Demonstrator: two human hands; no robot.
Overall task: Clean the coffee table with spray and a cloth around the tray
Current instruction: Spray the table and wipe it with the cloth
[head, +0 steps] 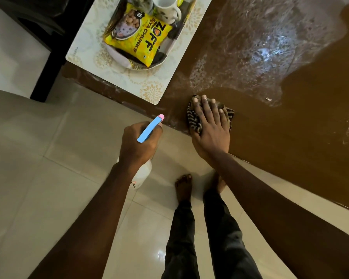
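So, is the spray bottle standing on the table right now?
No, the left hand holds the spray bottle off the table edge, above the floor.

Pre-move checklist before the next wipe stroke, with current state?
1. Cloth flat under right hand: ok.
2. Spray bottle held by left hand, off the table edge: ok.
3. Wet sprayed patch ahead of the cloth not yet wiped: not ok.
4. Tray and placemat clear of the cloth: ok.
5. Small speck on the table to the right: not ok.
6. Liquid left in the bottle: cannot tell.
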